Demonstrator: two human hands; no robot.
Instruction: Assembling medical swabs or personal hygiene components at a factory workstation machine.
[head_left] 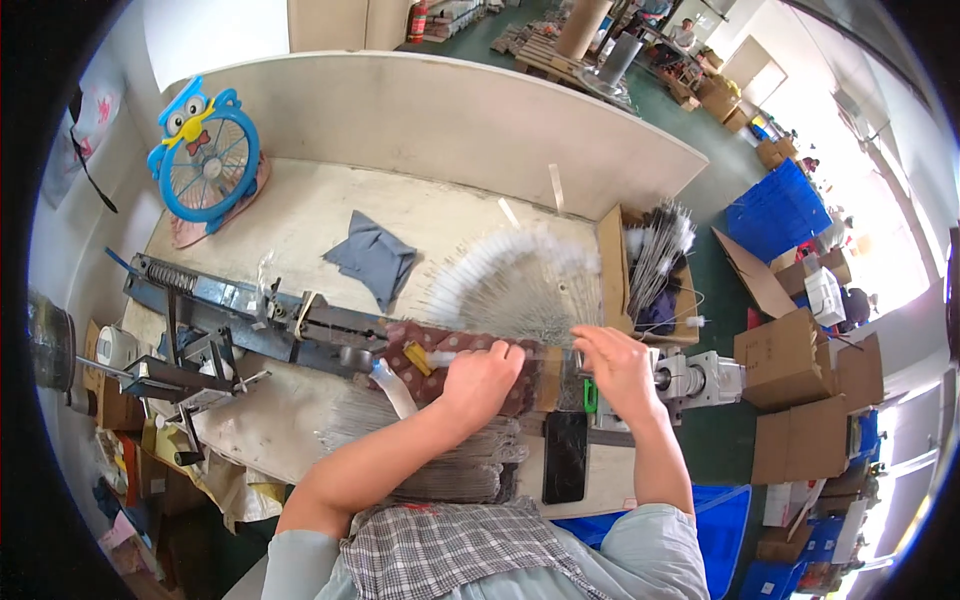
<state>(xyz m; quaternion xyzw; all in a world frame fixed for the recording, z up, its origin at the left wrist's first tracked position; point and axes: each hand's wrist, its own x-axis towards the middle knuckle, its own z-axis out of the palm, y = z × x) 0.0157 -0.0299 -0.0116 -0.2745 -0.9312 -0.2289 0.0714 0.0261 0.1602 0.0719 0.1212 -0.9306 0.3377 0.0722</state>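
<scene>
My left hand [487,375] is closed, palm down, above a brown dotted cloth [408,338] on the bench machine. A whitish, slim length [440,357] pokes out on its left side; its kind is unclear. At the machine's right-hand chuck [685,378], my right hand [618,368] has its fingers bent and drawn together; what they grip, if anything, is hidden. Beyond both hands lies a fan of wire-stemmed brushes [520,285] with white bristle ends. A bundle of thin metal wires [450,465] lies under my left forearm. A small yellow piece [417,357] rests on the cloth.
Right of my left forearm lies a black phone [565,457]. A carton of brushes [612,262] stands at the right. The machine's long rail [240,310] runs left. Farther back are a grey cloth [370,262], a blue fan [208,165] and a low partition [430,115].
</scene>
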